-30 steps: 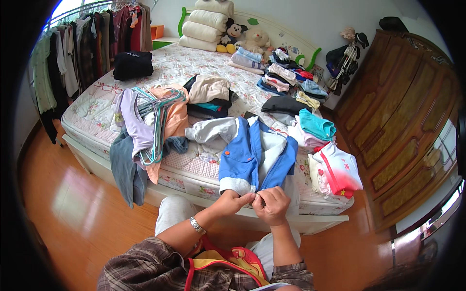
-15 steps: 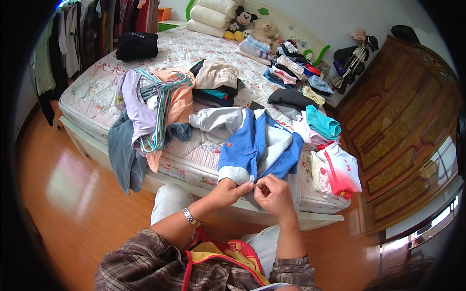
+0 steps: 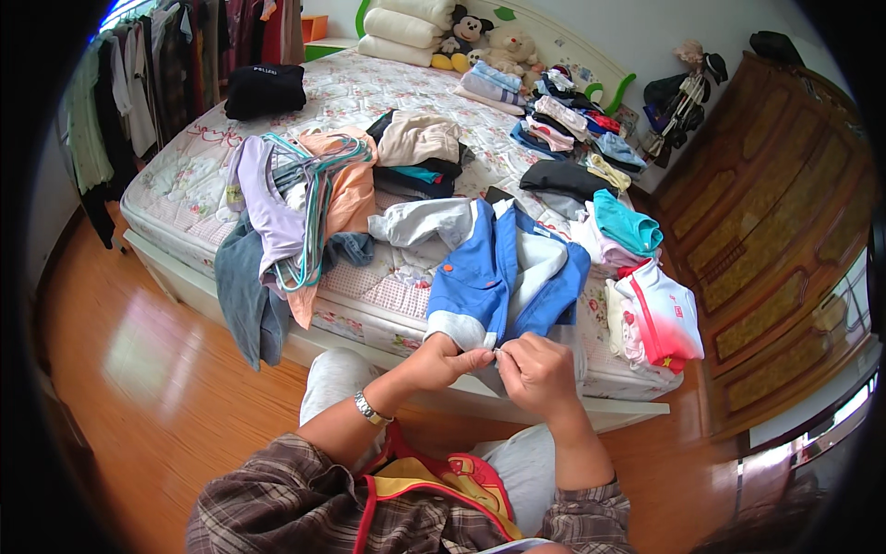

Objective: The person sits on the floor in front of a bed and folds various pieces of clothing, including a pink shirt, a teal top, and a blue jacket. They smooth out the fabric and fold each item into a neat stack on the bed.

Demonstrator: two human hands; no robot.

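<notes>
A blue and light grey jacket (image 3: 468, 284) lies at the near edge of the bed (image 3: 388, 309), its front parted and one grey sleeve stretched to the left. My left hand (image 3: 441, 364) pinches the jacket's hem at the bottom of the front zipper, thumb pointing right. Close against it, my right hand (image 3: 540, 374) is closed with thumb and forefinger pressed together at the same zipper end. The small part between the fingertips is mostly hidden.
Left of the jacket, clothes on hangers (image 3: 318, 208) hang over the bed's edge. Behind them sits a folded clothes pile (image 3: 415, 143). Folded shirts (image 3: 660, 314) and a teal garment (image 3: 628, 222) lie to the right. A wooden wardrobe (image 3: 757, 240) stands beyond.
The whole view has shifted slightly, so the bed and clothes appear a little further right. Both hands stay at the zipper end, with the right hand's fingers turned slightly.
</notes>
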